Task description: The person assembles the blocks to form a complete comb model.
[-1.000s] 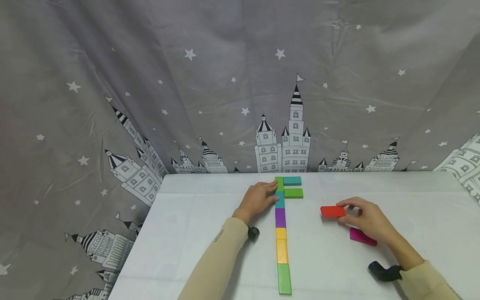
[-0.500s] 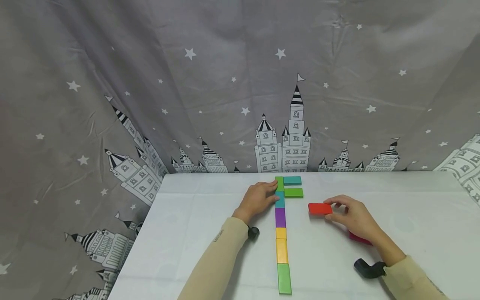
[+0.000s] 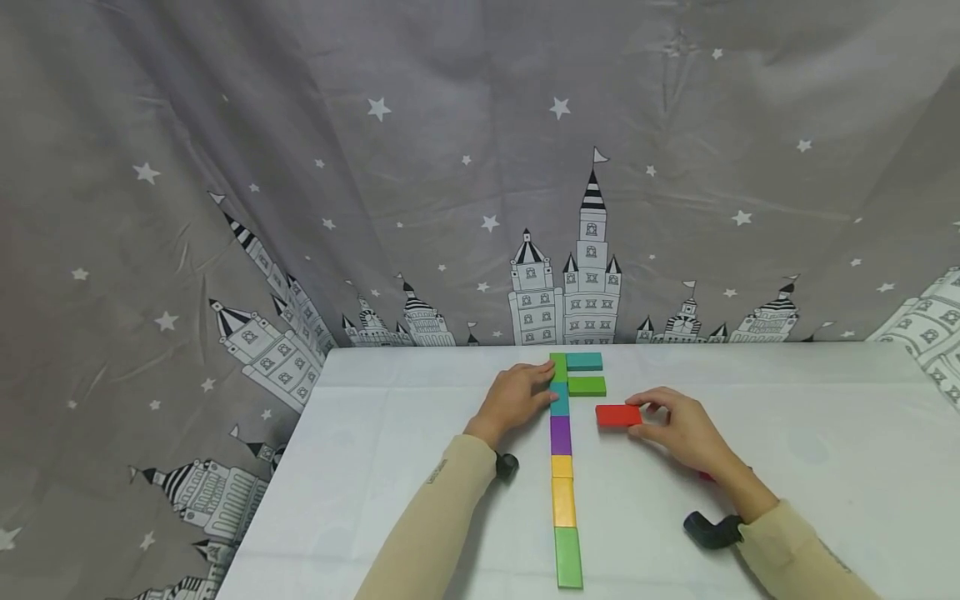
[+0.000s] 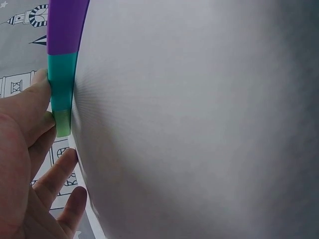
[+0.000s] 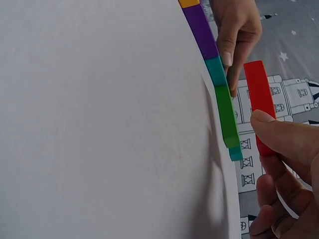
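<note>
My right hand (image 3: 678,427) pinches a flat red block (image 3: 618,416) by its right end, thumb on one side and fingers on the other. In the head view the block lies just right of a column of coloured blocks. My left hand (image 3: 513,400) rests beside the column's far end, its thumb touching the teal block (image 4: 63,79) and a finger at the light green block (image 4: 62,122). From that end a teal block (image 3: 585,362) and a green block (image 3: 587,387) stick out to the right, parallel with a gap between them.
Nearer along the column lie a purple block (image 3: 561,435), two yellow-orange blocks (image 3: 564,500) and a green block (image 3: 569,557). A magenta block (image 3: 706,476) is mostly hidden under my right wrist. A grey printed curtain (image 3: 450,167) hangs behind the white table (image 3: 360,467).
My right hand has carried the red block leftward, toward the column, and its forearm now covers most of the magenta block. My left hand has stayed in place.
</note>
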Motion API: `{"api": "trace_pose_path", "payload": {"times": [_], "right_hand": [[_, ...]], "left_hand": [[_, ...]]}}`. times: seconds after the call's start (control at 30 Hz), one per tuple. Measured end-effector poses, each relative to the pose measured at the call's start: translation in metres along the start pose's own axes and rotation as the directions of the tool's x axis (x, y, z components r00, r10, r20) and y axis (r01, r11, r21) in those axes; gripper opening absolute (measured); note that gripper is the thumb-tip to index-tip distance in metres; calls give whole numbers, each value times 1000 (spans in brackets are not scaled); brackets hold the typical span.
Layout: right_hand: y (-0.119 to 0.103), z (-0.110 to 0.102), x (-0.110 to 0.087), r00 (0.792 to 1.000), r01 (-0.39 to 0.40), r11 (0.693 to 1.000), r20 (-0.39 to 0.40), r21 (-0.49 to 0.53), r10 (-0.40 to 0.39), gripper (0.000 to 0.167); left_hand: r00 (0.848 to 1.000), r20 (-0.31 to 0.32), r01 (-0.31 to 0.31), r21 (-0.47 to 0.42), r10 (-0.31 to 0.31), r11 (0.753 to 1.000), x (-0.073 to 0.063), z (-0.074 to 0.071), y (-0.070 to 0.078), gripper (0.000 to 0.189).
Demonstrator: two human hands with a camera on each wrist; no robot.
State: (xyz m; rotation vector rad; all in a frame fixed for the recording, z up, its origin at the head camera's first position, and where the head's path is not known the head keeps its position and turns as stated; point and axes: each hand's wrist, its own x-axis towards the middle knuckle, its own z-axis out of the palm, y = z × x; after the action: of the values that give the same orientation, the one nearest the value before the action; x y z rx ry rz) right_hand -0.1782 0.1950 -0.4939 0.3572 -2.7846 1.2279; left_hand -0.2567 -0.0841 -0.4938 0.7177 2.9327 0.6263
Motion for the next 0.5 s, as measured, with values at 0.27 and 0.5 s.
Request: {"api": "trace_pose_path", "payload": {"times": [0.27, 0.5], "right_hand": [[-7, 13, 7, 1000, 6, 1000, 29, 15, -6, 35], [-12, 22, 15, 999, -15, 1000, 50, 4, 15, 35]], "left_hand": [[1000, 6, 8, 3, -8, 1000, 1, 0, 0, 55], [1000, -1, -7, 4, 7, 1000, 2, -1, 0, 54]]}}
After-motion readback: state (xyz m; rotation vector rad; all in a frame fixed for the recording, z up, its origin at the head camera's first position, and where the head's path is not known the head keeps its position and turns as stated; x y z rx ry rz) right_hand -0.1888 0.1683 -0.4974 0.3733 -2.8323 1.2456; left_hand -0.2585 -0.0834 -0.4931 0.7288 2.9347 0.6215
